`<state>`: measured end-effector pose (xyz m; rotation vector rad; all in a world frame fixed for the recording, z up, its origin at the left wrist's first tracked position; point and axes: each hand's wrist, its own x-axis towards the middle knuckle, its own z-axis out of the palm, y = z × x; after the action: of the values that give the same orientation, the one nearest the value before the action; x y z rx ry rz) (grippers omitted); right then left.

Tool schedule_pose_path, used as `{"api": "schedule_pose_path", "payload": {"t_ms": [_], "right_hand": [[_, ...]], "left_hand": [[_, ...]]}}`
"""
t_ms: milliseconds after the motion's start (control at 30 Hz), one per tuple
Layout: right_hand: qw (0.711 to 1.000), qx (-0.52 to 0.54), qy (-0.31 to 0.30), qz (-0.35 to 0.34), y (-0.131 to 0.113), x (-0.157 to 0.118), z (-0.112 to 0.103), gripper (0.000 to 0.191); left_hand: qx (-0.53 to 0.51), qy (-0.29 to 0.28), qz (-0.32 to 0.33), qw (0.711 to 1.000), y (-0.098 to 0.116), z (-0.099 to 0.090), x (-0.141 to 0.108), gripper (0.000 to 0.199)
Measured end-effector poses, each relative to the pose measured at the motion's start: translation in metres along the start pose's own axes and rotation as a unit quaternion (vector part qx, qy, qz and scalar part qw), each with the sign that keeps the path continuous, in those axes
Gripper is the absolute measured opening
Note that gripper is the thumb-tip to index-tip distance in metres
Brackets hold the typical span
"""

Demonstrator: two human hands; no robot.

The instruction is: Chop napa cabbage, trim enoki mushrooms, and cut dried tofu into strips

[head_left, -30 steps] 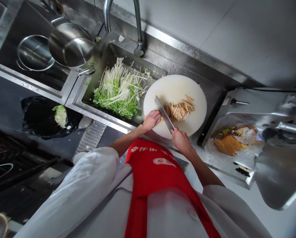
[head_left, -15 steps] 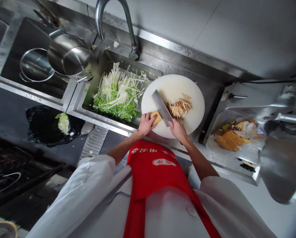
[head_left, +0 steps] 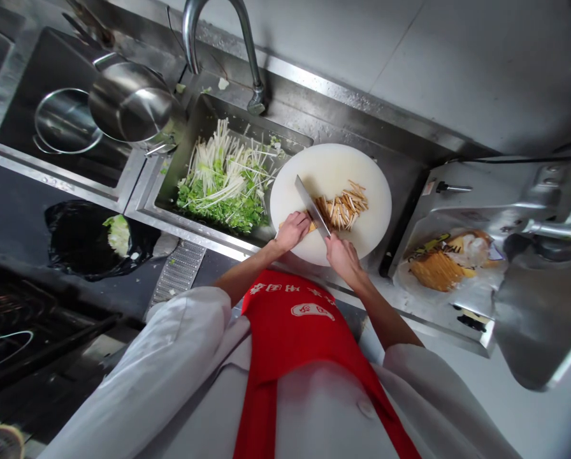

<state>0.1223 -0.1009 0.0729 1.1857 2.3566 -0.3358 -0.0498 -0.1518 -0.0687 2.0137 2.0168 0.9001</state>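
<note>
My right hand (head_left: 343, 256) is wrapped round the handle of a wide-bladed cleaver (head_left: 313, 208). Its blade stands on edge over a round white cutting board (head_left: 375, 234). On the blade's left, my left hand (head_left: 293, 230) presses down with curled fingers on a tan slab of what looks like dried tofu (head_left: 313, 226). Most of that slab is hidden under the fingers. To the right of the blade lies a loose pile of thin brown-edged tofu strips (head_left: 346, 209).
Left of the board, a sink basin (head_left: 171, 191) holds cut pale stems and green leaves (head_left: 228, 191) below a curved faucet (head_left: 257, 95). A steel pot (head_left: 132, 105) stands farther left. Bagged tan slabs (head_left: 438, 264) lie on a metal machine at right. A black-lined bin (head_left: 75, 242) sits below.
My left hand has shifted right and up over the slab, closer to the blade, covering more of it. The cleaver's blade now stands more upright, showing less of its flat side.
</note>
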Motion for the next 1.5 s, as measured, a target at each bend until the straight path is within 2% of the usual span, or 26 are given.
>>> {"api": "schedule_pose_path", "payload": {"t_ms": [167,300,433,667,733,900,967,1167,1367,1500], "right_hand": [[1.0,-0.012,-0.019,-0.007,0.006,-0.016,-0.004,0.039],[1.0,0.004,-0.021,-0.011,-0.008,0.006,0.001,0.036],[1.0,0.023,-0.004,-0.004,-0.019,0.026,0.003,0.036],[1.0,-0.016,-0.016,-0.005,-0.004,-0.007,-0.005,0.037],[1.0,-0.02,-0.016,-0.005,-0.009,-0.004,-0.001,0.037],[1.0,0.009,-0.004,0.006,-0.028,0.023,0.006,0.037],[1.0,0.008,-0.005,0.006,-0.025,0.021,0.002,0.036],[0.999,-0.022,-0.034,-0.004,-0.007,-0.013,-0.01,0.034],[1.0,0.01,-0.012,0.002,-0.029,0.017,0.003,0.035],[1.0,-0.009,-0.02,0.007,-0.023,0.009,0.0,0.036]], "left_hand": [[0.0,-0.007,-0.002,1.0,-0.001,0.002,-0.001,0.028],[-0.004,-0.014,-0.005,1.0,-0.002,0.002,-0.002,0.028],[-0.017,0.008,0.002,1.0,-0.005,0.003,-0.005,0.033],[-0.013,0.011,-0.007,1.0,-0.003,0.006,-0.005,0.03],[-0.015,0.002,-0.009,1.0,-0.004,0.007,-0.005,0.027],[-0.021,0.001,-0.009,1.0,-0.005,0.006,-0.007,0.026],[-0.021,0.009,-0.008,1.0,-0.005,0.006,-0.008,0.027],[-0.016,0.008,-0.013,1.0,-0.003,0.009,-0.006,0.028],[-0.05,0.003,0.001,0.999,-0.004,-0.001,-0.012,0.032],[-0.02,0.009,-0.01,1.0,-0.002,-0.007,-0.016,0.031]]}}
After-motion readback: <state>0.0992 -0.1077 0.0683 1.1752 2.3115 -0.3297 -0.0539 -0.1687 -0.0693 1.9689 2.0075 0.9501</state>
